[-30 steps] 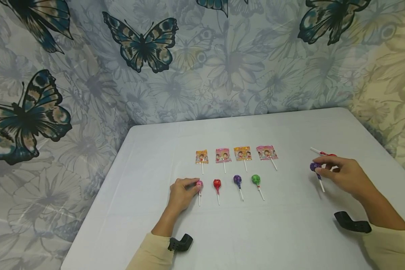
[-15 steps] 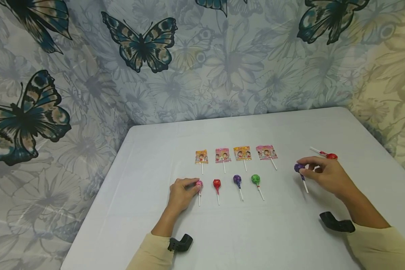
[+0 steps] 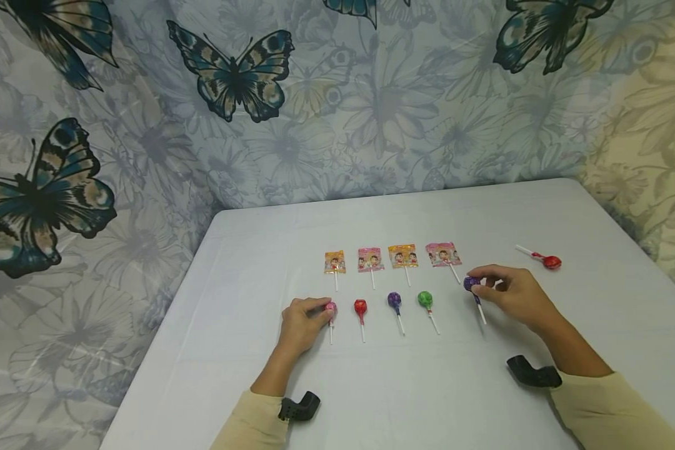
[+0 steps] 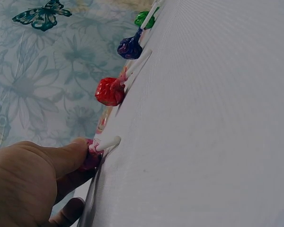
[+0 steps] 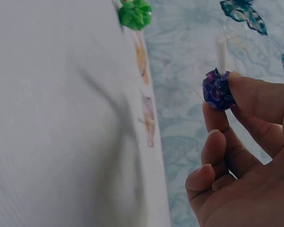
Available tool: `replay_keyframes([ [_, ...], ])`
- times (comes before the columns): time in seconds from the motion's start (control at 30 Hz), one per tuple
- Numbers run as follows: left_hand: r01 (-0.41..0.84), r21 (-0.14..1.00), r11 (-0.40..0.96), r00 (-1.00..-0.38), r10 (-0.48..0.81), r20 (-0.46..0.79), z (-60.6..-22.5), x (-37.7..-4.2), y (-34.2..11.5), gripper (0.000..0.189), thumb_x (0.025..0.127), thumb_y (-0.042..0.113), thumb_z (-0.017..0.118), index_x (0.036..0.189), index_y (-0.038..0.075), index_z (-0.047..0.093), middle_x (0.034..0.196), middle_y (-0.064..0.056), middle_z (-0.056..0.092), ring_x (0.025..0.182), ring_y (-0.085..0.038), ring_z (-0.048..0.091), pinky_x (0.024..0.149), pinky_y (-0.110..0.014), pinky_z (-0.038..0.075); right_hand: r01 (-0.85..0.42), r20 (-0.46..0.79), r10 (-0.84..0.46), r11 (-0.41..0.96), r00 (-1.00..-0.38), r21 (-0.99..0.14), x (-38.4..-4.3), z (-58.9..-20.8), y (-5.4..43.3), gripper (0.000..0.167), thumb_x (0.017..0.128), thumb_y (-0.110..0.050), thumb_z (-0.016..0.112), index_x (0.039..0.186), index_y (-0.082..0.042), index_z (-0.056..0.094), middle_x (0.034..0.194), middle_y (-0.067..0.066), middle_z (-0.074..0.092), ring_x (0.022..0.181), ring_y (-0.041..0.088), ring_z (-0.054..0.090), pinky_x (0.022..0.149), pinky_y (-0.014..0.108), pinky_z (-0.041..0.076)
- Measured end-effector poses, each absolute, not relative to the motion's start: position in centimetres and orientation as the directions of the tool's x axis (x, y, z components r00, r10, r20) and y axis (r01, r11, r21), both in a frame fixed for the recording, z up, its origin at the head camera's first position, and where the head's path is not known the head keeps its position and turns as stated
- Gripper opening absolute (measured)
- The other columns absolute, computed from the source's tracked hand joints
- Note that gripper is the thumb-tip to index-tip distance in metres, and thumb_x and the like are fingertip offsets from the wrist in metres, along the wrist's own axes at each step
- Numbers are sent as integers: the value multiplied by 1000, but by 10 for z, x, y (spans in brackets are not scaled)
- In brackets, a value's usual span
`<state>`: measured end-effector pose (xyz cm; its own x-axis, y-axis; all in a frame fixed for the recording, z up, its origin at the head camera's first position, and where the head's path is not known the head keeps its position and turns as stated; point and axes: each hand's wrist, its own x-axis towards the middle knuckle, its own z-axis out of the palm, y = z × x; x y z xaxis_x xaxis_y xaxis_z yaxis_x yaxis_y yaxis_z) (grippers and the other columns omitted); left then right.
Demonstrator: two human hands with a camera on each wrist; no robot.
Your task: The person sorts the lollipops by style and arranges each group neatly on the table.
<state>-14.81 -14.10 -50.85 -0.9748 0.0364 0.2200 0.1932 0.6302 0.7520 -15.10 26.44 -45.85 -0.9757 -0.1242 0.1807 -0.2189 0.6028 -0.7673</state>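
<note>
At the left end of the front row, my left hand (image 3: 305,325) pinches the head of a pink lollipop (image 4: 91,156), its stick lying toward me on the table. My right hand (image 3: 512,294) holds a purple lollipop (image 5: 218,90) by its wrapped head between thumb and fingers, raised above the table with its shadow below. Between the hands lie a red lollipop (image 3: 360,307), another purple lollipop (image 3: 394,300) and a green lollipop (image 3: 425,300), sticks toward me. The green one is nearest to my right hand.
Behind them runs a row of flat lollipops in orange and pink packets (image 3: 369,259). A second red lollipop (image 3: 551,262) lies apart at the right, its stick pointing left. The white table (image 3: 405,400) backs onto a butterfly-patterned cloth (image 3: 292,150).
My right hand has moved left with the purple lollipop, coming away from the red lollipop at the right, which is now uncovered. My left hand stays on the pink lollipop.
</note>
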Motion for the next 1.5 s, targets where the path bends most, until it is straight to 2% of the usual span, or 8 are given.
replay_keyframes([
  [0.27, 190, 760, 621, -976, 35, 216, -507, -147, -141, 22, 80, 19, 80, 102, 15, 78, 97, 1, 69, 93, -21, 57, 80, -43, 45, -222, 171, -142, 584, -975, -781, -152, -464, 253, 25, 85, -8, 75, 109, -5, 70, 85, 10, 57, 77, 25, 48, 53, 27, 39],
  [0.53, 185, 749, 636, -976, 31, 215, -506, -147, -143, 24, 79, 19, 81, 102, 15, 78, 100, 0, 70, 93, -22, 57, 80, -42, 45, -227, 162, -160, 600, -974, -767, -156, -473, 249, 24, 86, -12, 74, 109, -7, 71, 85, 7, 59, 81, 24, 48, 60, 27, 42],
  [0.9, 176, 761, 625, -977, 19, 211, -507, -146, -143, 24, 78, 16, 81, 102, 15, 78, 100, -1, 70, 98, -24, 58, 84, -45, 45, -162, 73, -166, 625, -983, -763, -159, -482, 248, 28, 87, -21, 74, 112, -8, 71, 91, 7, 62, 82, 25, 48, 59, 29, 41],
  [1.0, 176, 761, 624, -977, 16, 212, -507, -146, -143, 23, 78, 14, 81, 101, 15, 78, 100, -1, 70, 98, -23, 58, 84, -44, 46, -164, 67, -174, 635, -983, -755, -160, -485, 248, 27, 87, -19, 74, 112, -9, 71, 95, 6, 64, 83, 25, 48, 62, 30, 42],
  [1.33, 177, 755, 631, -976, 17, 215, -508, -146, -141, 23, 78, 16, 81, 101, 16, 78, 100, -1, 70, 96, -23, 58, 83, -43, 46, -180, 69, -191, 665, -979, -725, -160, -488, 244, 24, 86, -13, 74, 109, -8, 72, 92, 4, 64, 79, 23, 48, 62, 31, 41],
  [1.5, 174, 752, 636, -977, 16, 212, -508, -147, -140, 23, 78, 16, 81, 101, 16, 78, 100, -1, 70, 96, -23, 58, 83, -44, 45, -196, 74, -206, 673, -976, -713, -159, -488, 243, 24, 85, -11, 74, 109, -8, 72, 85, 2, 60, 77, 22, 47, 61, 31, 39],
])
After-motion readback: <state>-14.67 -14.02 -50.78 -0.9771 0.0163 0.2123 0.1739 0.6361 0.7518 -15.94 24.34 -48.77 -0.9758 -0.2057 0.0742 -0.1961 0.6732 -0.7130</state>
